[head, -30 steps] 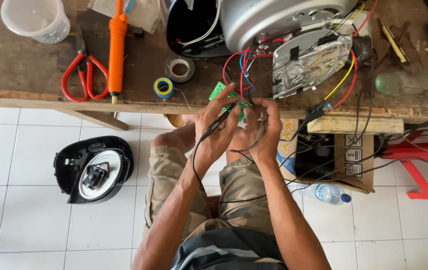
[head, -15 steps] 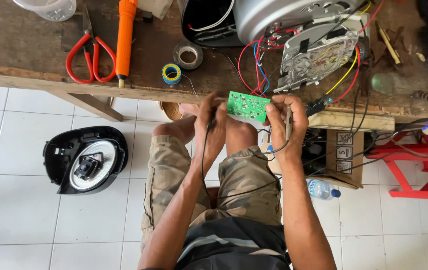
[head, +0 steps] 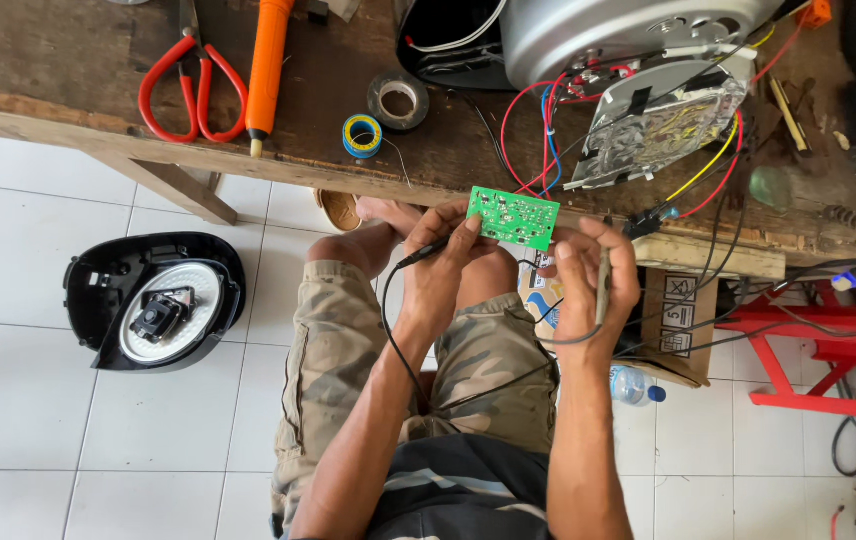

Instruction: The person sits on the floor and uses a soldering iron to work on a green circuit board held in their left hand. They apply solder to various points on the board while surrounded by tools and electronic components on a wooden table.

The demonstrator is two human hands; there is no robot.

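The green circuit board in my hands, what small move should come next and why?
Probably bring the probe in the right hand over to the green board. The left hand holds the board at its edge along with a black lead, while the right hand's probe stands apart from the board, not touching it.

Two tape rolls (head: 361, 136), one circuit board (head: 514, 216).

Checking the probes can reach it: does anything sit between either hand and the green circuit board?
Nothing visible. The left hand already pinches the green circuit board at its edge, and the right hand, gripping a probe, sits just below it with open space between.
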